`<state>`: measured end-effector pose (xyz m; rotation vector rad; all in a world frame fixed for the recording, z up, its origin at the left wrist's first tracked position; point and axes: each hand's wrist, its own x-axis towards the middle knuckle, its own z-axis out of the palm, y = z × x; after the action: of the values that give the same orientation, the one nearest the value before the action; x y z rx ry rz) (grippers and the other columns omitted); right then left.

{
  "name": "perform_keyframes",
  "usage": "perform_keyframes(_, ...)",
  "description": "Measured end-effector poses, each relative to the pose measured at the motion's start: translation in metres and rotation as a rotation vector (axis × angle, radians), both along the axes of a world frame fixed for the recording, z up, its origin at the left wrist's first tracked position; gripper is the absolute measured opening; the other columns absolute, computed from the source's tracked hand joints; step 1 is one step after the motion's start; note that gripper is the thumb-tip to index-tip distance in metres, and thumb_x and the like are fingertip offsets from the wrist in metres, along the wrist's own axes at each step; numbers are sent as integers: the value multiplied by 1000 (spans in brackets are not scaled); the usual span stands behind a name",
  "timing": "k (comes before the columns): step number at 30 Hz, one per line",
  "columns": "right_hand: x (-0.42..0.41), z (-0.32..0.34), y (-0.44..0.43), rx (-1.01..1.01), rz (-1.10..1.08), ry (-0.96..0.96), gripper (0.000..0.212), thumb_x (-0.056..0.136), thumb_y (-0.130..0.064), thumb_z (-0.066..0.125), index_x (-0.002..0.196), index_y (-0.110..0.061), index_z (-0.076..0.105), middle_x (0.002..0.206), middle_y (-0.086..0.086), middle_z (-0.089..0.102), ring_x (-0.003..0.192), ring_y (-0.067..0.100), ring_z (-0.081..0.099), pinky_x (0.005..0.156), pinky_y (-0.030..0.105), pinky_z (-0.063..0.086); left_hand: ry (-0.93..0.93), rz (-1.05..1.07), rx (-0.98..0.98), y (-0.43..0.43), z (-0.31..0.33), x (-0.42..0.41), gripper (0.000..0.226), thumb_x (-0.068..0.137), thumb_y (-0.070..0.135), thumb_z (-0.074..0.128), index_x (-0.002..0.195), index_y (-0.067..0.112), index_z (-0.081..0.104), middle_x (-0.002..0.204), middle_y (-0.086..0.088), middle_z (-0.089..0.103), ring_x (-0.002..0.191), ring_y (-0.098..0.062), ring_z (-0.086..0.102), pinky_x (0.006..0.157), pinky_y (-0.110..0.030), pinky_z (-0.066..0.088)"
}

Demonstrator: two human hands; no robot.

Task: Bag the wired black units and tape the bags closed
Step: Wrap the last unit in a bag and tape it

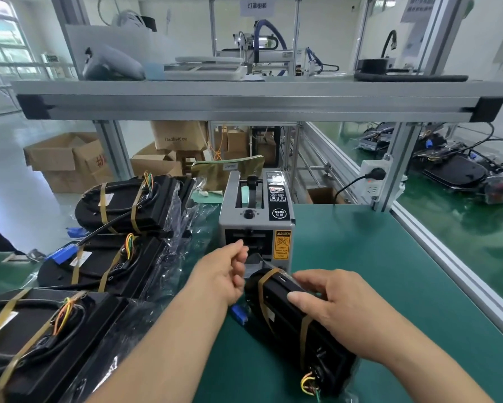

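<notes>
Right hand (328, 303) fingers (299, 298) press atop the bagged black unit (296, 330).

**Room and bench surroundings**

Green mat covers the workbench (389, 257). An aluminium-profile shelf (259, 100) spans overhead on grey uprights. Window (3, 39) at far left, daylight coming through; walls white. Floor pale and glossy on the left, where open cardboard boxes (67, 161) are stacked, more behind the bench. A white power socket (373, 175) with a black plug sits on the right upright. Beyond the rail at right, a green surface (448, 216) reflects light.
</notes>
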<state>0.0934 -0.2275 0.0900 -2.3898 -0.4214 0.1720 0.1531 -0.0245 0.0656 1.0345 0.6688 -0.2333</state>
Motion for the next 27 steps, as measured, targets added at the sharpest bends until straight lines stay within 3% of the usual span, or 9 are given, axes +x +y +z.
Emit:
perform_keyframes(7,-1,1,-1,25,-29,14,15,92,-48,59,104,-41,65,94,-11,75,89,11,70,85,37,57,23,36,50,-9,3,6,20,92,27,67,75,18,64,49,12,55,32,2,43,41,-15,27)
perform_keyframes(11,-2,3,-1,22,-50,26,18,93,-49,58,104,-39,68,88,-9,74,82,12,70,80,38,58,26,132,69,-18,2,11,21,90,21,68,71,17,60,49,9,54,31,1,43,35,-15,28)
perform_keyframes(16,-3,3,0,3,-80,17,20,93,-49,57,103,-35,69,87,-7,74,80,13,69,79,37,58,-12,340,28,-31,1,15,6,86,8,66,90,12,63,61,3,55,43,-5,45,31,-11,29)
perform_keyframes(20,-4,3,-1,20,-97,26,20,93,-49,57,99,-34,70,85,-7,74,80,13,69,78,38,58,-37,413,42,-34,2,8,11,83,8,64,74,13,60,58,3,54,44,-8,43,37,-17,32)
perform_keyframes(24,-3,2,-3,37,-104,31,24,93,-50,55,98,-32,70,87,-6,74,83,15,70,81,40,57,-154,346,132,-26,4,-10,19,80,10,66,64,16,58,54,4,52,42,-6,42,39,-18,29)
perform_keyframes(27,-4,1,-2,24,-96,1,27,97,-49,49,100,-30,69,88,-7,73,84,13,68,81,36,56,-377,156,224,-19,13,-32,28,81,13,68,56,21,59,53,6,52,41,-5,41,46,-20,33)
